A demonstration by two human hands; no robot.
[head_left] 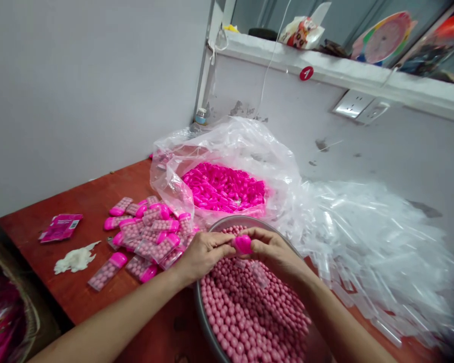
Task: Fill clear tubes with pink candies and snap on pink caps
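Observation:
A glossy pink cap (243, 244) is pinched between my two hands, above the grey basin (203, 308) of pink round beads (245, 322). My left hand (206, 250) grips its left side with closed fingertips. From the right, the thumb and fingers of my right hand (271, 248) close on it too. Whether a clear container is joined to the cap is hidden by my fingers. Just below, a small clear container (260, 276) seems to lie on the beads. Left of the basin is a pile of filled clear containers with pink caps (157, 234).
Behind the basin, an open plastic bag (245, 136) holds many pink caps (223, 186). Empty clear containers (366, 242) are heaped at right. On the red table (109, 186) lie a pink packet (61, 228) and a crumpled white scrap (75, 259). A carton (30, 307) stands lower left.

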